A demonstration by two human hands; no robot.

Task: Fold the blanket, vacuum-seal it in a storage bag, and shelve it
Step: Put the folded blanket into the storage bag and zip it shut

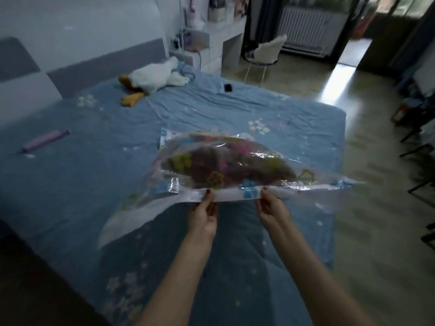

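A clear plastic storage bag printed with coloured flowers hangs lifted above the blue bed. Inside it lies the folded dark, multicoloured blanket, bulging the bag's middle. My left hand pinches the bag's near white edge strip left of centre. My right hand pinches the same strip a little to the right. The bag's left corner droops toward the bed and its right corner sticks out past the bed's edge.
The bed has a blue flowered sheet. On it lie a white plush goose, a purple tube-shaped pump at the left and a dark phone. Beyond stand a white desk and chair; dark floor at right.
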